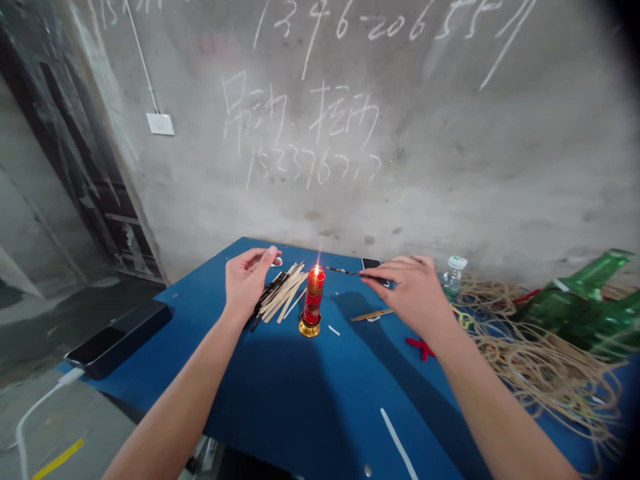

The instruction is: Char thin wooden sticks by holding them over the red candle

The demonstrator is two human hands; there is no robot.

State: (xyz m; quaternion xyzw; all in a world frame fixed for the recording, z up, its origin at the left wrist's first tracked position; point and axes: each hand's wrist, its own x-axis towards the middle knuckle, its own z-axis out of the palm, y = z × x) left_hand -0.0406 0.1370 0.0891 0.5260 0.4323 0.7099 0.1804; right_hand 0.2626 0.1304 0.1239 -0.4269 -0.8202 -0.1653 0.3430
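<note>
A red candle (pixel 314 297) in a gold base stands lit on the blue table (pixel 280 387). My right hand (pixel 407 287), to its right, pinches a thin dark stick (pixel 343 271), whose far end reaches the flame. My left hand (pixel 246 279) is on the candle's other side with thumb and fingers closed together. A small whitish bit shows by its fingertips, too small to name. Below and beside that hand lies a pile of thin sticks (pixel 283 297), some pale and some blackened.
Tangled tan cord (pixel 530 373) and green glass bottles (pixel 575 307) fill the right side, near a small clear bottle (pixel 453 277). A red twisted piece (pixel 421 348) and a wooden strip (pixel 371 315) lie nearer. At left sits a black device (pixel 120 337) with a white cable.
</note>
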